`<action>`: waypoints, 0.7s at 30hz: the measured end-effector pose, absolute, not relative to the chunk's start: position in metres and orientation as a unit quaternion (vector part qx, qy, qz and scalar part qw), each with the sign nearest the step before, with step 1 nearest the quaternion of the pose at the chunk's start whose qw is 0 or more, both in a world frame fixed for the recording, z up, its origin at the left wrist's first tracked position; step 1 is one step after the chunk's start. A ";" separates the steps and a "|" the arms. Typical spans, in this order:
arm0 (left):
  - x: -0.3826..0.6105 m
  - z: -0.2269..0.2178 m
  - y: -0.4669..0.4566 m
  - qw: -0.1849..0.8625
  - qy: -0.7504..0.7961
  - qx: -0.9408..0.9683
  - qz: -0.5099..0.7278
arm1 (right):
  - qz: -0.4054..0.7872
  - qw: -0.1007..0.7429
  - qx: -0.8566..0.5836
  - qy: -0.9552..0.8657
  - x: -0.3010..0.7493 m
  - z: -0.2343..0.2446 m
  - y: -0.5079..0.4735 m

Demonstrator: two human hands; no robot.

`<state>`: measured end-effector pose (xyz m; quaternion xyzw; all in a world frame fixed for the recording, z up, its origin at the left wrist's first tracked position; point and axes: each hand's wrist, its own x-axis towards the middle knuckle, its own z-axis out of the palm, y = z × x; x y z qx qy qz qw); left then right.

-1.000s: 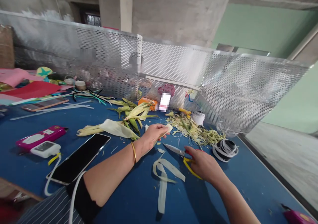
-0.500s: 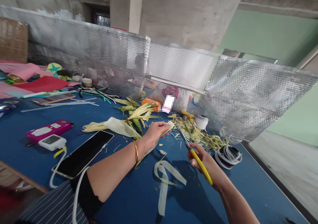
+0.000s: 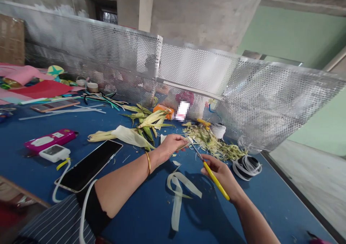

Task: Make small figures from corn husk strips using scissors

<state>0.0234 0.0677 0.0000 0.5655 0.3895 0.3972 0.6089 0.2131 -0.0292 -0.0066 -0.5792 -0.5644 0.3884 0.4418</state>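
Observation:
My left hand is closed in a pinch on a pale strip of corn husk above the blue table. My right hand grips yellow-handled scissors, whose blades point up and left and meet the husk strip at my left fingertips. Below the hands, a few long pale husk strips lie on the table.
A pile of green and pale corn husks and a heap of husk trimmings lie behind. A black phone, a white device, a pink case, a coil of black-and-white cord and a perforated metal screen surround them.
My right hand picked the scissors up from the table and brought their blades to the husk strip held in my left hand.

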 end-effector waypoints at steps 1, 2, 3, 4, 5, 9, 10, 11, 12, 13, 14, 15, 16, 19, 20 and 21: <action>0.024 -0.001 0.068 0.608 0.392 0.567 0.395 | 0.389 0.438 -0.581 -0.565 0.213 -0.007 -0.029; 0.024 -0.002 0.068 0.606 0.395 0.567 0.394 | 0.392 0.434 -0.582 -0.565 0.213 -0.008 -0.029; 0.024 -0.002 0.069 0.605 0.397 0.567 0.394 | 0.398 0.429 -0.581 -0.566 0.214 -0.009 -0.028; 0.024 -0.003 0.069 0.603 0.398 0.567 0.395 | 0.408 0.425 -0.578 -0.565 0.214 -0.010 -0.028; 0.024 -0.003 0.070 0.602 0.398 0.568 0.396 | 0.419 0.421 -0.574 -0.564 0.215 -0.011 -0.028; 0.023 -0.004 0.071 0.603 0.383 0.579 0.394 | 0.459 0.404 -0.559 -0.560 0.217 -0.016 -0.029; 0.022 -0.003 0.072 0.603 0.379 0.581 0.393 | 0.463 0.402 -0.557 -0.561 0.218 -0.017 -0.029; 0.022 -0.003 0.072 0.603 0.377 0.584 0.392 | 0.466 0.400 -0.555 -0.561 0.218 -0.017 -0.030; 0.021 -0.002 0.073 0.602 0.376 0.587 0.390 | 0.468 0.400 -0.555 -0.560 0.217 -0.017 -0.030; 0.020 -0.002 0.073 0.600 0.376 0.590 0.387 | 0.471 0.400 -0.555 -0.557 0.217 -0.017 -0.031; 0.019 -0.001 0.074 0.597 0.377 0.594 0.385 | 0.474 0.399 -0.557 -0.554 0.216 -0.016 -0.031; 0.018 -0.001 0.075 0.592 0.378 0.600 0.382 | 0.476 0.398 -0.558 -0.551 0.216 -0.015 -0.031; 0.018 0.000 0.075 0.587 0.380 0.606 0.379 | 0.477 0.397 -0.560 -0.549 0.215 -0.015 -0.032; 0.016 0.001 0.076 0.585 0.387 0.609 0.371 | 0.471 0.394 -0.563 -0.553 0.214 -0.013 -0.032; 0.016 0.001 0.076 0.588 0.388 0.606 0.370 | 0.466 0.394 -0.564 -0.557 0.215 -0.014 -0.031; 0.016 0.000 0.075 0.592 0.388 0.602 0.369 | 0.460 0.394 -0.564 -0.561 0.215 -0.014 -0.031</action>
